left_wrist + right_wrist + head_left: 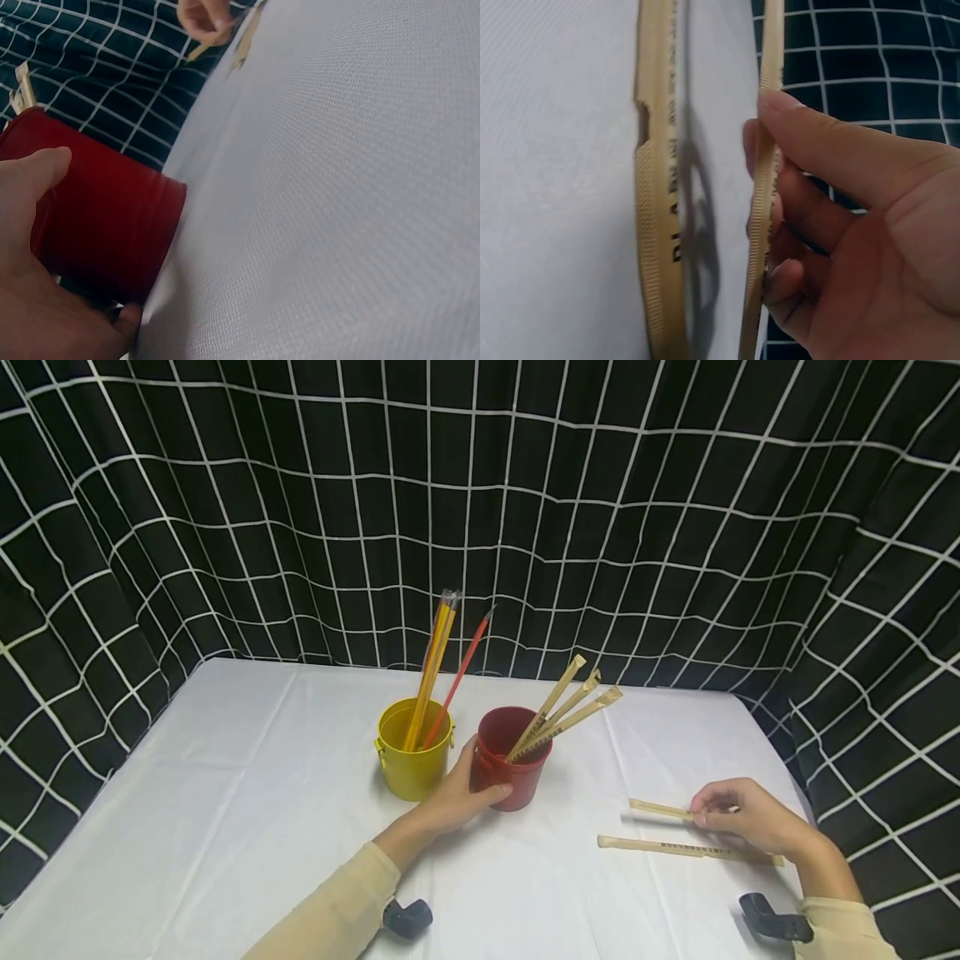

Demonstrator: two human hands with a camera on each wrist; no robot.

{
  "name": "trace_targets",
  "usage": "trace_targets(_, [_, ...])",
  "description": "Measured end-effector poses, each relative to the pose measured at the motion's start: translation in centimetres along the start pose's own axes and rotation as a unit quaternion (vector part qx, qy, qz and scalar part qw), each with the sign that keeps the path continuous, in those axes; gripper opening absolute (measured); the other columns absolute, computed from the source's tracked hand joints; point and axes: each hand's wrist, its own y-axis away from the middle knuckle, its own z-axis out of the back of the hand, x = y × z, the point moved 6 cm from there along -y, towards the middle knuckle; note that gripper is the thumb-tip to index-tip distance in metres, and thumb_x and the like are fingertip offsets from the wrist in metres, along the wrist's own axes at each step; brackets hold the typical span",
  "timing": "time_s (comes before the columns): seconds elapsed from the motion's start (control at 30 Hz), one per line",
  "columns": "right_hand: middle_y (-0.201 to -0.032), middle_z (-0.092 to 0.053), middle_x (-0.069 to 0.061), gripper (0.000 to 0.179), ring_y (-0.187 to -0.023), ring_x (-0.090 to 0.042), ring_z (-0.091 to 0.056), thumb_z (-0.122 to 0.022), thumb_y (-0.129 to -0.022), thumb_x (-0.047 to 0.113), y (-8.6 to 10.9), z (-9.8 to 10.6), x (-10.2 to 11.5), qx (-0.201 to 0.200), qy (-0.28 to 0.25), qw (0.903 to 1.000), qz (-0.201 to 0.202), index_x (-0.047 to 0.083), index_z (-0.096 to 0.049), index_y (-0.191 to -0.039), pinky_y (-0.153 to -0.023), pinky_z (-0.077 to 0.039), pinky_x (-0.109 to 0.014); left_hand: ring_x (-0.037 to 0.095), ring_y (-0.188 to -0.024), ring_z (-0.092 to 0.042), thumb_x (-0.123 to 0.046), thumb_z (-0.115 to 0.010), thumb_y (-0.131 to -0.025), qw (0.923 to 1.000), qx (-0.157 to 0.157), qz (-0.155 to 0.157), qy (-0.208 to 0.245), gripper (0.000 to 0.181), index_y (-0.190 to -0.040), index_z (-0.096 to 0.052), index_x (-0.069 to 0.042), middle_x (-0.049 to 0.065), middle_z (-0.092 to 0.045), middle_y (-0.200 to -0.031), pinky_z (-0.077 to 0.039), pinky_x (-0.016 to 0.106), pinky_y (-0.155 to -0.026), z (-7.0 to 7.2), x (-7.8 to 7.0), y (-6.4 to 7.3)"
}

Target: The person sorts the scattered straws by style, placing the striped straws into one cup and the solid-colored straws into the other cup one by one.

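Observation:
My left hand (453, 797) grips the side of a small red bucket (527, 787), thumb across its front, the other fingers mostly hidden behind it. Several paper-wrapped straws (557, 693) lean to the right inside this bucket. Over the table's right side, my right hand (750, 818) pinches another paper-wrapped straw (759, 202) between thumb and fingers. In the right wrist view that straw is raised off the cloth. A further wrapped straw (645, 844) lies flat just in front of the hand, its paper printed with dark letters.
Left of the red bucket stands a yellow bucket (412, 777) holding yellow sticks (435, 668) in a clear sleeve and a red paintbrush (468, 656). A white cloth (225, 810) covers the table. Behind it hangs a black curtain (450, 510) with white grid lines.

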Motion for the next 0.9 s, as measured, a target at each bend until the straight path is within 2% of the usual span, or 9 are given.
trace_targets(0.17, [-0.093, -0.072, -0.005, 0.018, -0.083, 0.0, -0.058, -0.073, -0.09, 0.013, 0.0, 1.0, 0.9, -0.064, -0.003, 0.9973, 0.034, 0.006, -0.074, -0.108, -0.069, -0.048, -0.021, 0.029, -0.159, -0.018, -0.038, -0.072, -0.092, 1.0, 0.0, 0.001, -0.002, 0.096, -0.164, -0.009, -0.024, 0.005, -0.022, -0.17, -0.02, 0.061, -0.126, 0.0, 0.1, 0.0])
trace_targets(0.3, [-0.094, -0.073, -0.005, 0.023, -0.081, 0.004, -0.055, -0.071, -0.091, 0.006, 0.2, 2.2, 1.5, -0.122, -0.004, 0.991, 0.056, 0.003, -0.073, -0.114, -0.064, -0.051, -0.021, 0.03, -0.158, -0.018, -0.038, -0.072, -0.092, 1.0, -0.001, -0.002, -0.001, 0.096, -0.164, -0.009, -0.023, 0.006, -0.022, -0.17, -0.02, 0.062, -0.126, 0.0, 0.2, -0.1])
trace_targets(0.4, [-0.094, -0.073, 0.009, 0.025, -0.082, 0.009, -0.056, -0.07, -0.092, 0.005, 0.5, 3.3, 2.2, -0.156, -0.016, 0.9853, 0.067, -0.002, -0.072, -0.116, -0.063, -0.052, -0.019, 0.029, -0.159, -0.018, -0.037, -0.071, -0.092, 1.0, 0.001, -0.003, -0.001, 0.096, -0.164, -0.009, -0.023, 0.005, -0.022, -0.17, -0.021, 0.061, -0.126, 0.0, 0.1, -0.1])
trace_targets(0.53, [-0.095, -0.065, 0.03, 0.028, -0.085, 0.013, -0.059, -0.068, -0.094, 0.003, 1.3, 4.7, 2.8, -0.195, -0.055, 0.976, 0.079, -0.009, -0.066, -0.12, -0.067, -0.052, -0.013, 0.029, -0.158, -0.019, -0.037, -0.071, -0.093, 1.0, 0.0, -0.004, -0.002, 0.095, -0.164, -0.009, -0.024, 0.004, -0.022, -0.17, -0.021, 0.06, -0.126, 0.0, 0.0, -0.2])
trace_targets(0.63, [-0.097, -0.062, 0.033, 0.026, -0.087, 0.012, -0.06, -0.066, -0.094, -0.001, 2.0, 5.5, 2.9, -0.224, -0.097, 0.9662, 0.083, -0.006, -0.065, -0.12, -0.073, -0.05, -0.006, 0.029, -0.158, -0.019, -0.037, -0.071, -0.093, 1.0, -0.001, -0.006, 0.0, 0.096, -0.164, -0.009, -0.024, 0.005, -0.022, -0.17, -0.022, 0.06, -0.126, 0.0, 0.0, -0.3])
trace_targets(0.77, [-0.099, -0.065, 0.028, 0.028, -0.09, 0.011, -0.062, -0.065, -0.093, -0.006, 2.5, 6.0, 3.1, -0.247, -0.17, 0.9494, 0.093, 0.01, -0.067, -0.116, -0.077, -0.049, -0.003, 0.028, -0.158, -0.019, -0.038, -0.072, -0.092, 1.0, 0.0, 0.0, -0.001, 0.096, -0.164, -0.009, -0.025, 0.004, -0.022, -0.17, -0.023, 0.06, -0.126, 0.0, 0.0, -0.3])
trace_targets(0.9, [-0.099, -0.07, 0.021, 0.036, -0.09, 0.007, -0.063, -0.063, -0.093, -0.01, 2.9, 6.0, 3.5, -0.25, -0.269, 0.9229, 0.116, 0.02, -0.068, -0.114, -0.075, -0.049, -0.005, 0.03, -0.158, -0.02, -0.038, -0.071, -0.093, 1.0, 0.0, -0.003, 0.003, 0.095, -0.164, -0.009, -0.024, 0.005, -0.023, -0.17, -0.023, 0.06, -0.126, -0.1, 0.2, 0.0])
